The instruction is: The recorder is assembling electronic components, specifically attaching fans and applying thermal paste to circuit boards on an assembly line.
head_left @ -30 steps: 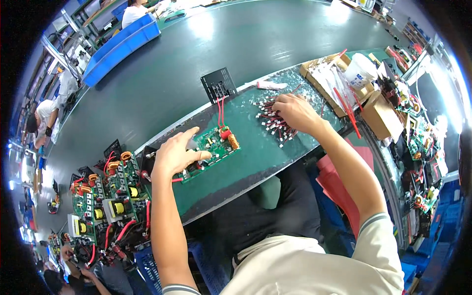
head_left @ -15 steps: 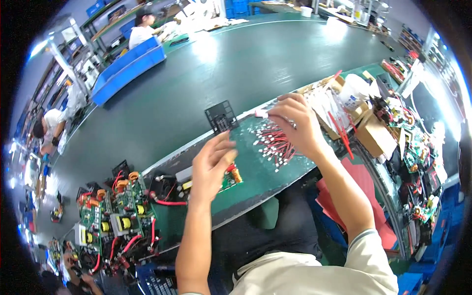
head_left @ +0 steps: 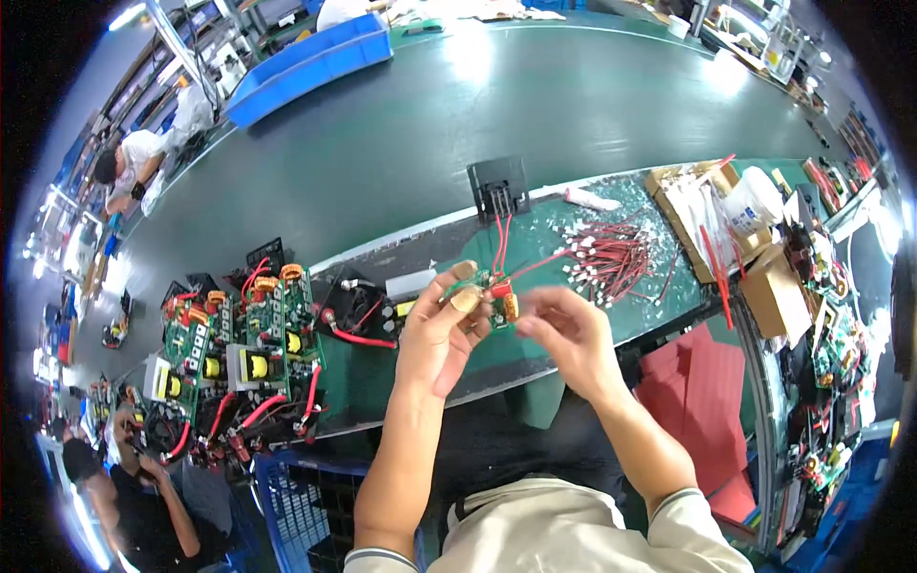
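Observation:
Over the bench, my left hand [head_left: 435,334] has its fingertips, some under yellowish covers, pinched at the near end of a thin red wire [head_left: 535,264]. That wire stretches toward a pile of red leads with white connectors [head_left: 616,260]. Below the fingertips lies a green circuit board [head_left: 499,323] with a copper coil, partly hidden by the left hand. Two red wires run from the board area up to a black plastic panel [head_left: 499,187]. Just right of the coil is my right hand [head_left: 576,344], slightly blurred, thumb and fingers curled but apart, with nothing visible between them.
At the left stand several assembled circuit boards [head_left: 253,334] with thick red cables. A cardboard box [head_left: 776,294] and long red tubes [head_left: 714,277] lie at the right. A blue bin [head_left: 310,72] sits across the bench. Other people work at the left.
My right hand has come from above the wire pile toward the board. My left hand's fingers now pinch at the board, with a red wire stretched from them. The view has shifted.

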Demonstrator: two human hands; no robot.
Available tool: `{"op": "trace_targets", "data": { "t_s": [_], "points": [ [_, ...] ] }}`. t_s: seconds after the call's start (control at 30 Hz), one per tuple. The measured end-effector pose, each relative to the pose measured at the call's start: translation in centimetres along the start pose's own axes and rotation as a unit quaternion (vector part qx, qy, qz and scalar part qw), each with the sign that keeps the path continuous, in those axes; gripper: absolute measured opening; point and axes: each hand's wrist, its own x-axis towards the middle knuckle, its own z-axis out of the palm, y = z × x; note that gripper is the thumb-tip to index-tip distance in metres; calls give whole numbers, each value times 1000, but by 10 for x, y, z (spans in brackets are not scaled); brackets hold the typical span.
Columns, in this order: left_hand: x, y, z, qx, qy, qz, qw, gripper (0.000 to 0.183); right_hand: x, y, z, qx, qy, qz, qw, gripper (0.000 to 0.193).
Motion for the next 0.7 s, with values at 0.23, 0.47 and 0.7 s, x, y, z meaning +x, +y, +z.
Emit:
{"op": "trace_targets", "data": {
  "t_s": [0.23,0.47,0.7],
  "points": [
    [-23,-4,-30,11,15,-49,999,38,20,30,10,129,-53,63,988,18],
    [-27,27,-43,671,91,401,617,43,54,27,28,-116,-41,-26,992,16],
    [-32,36,-36,859,-39,173,480,60,84,48,47,-320,-92,-116,936,13]
  ]
}}
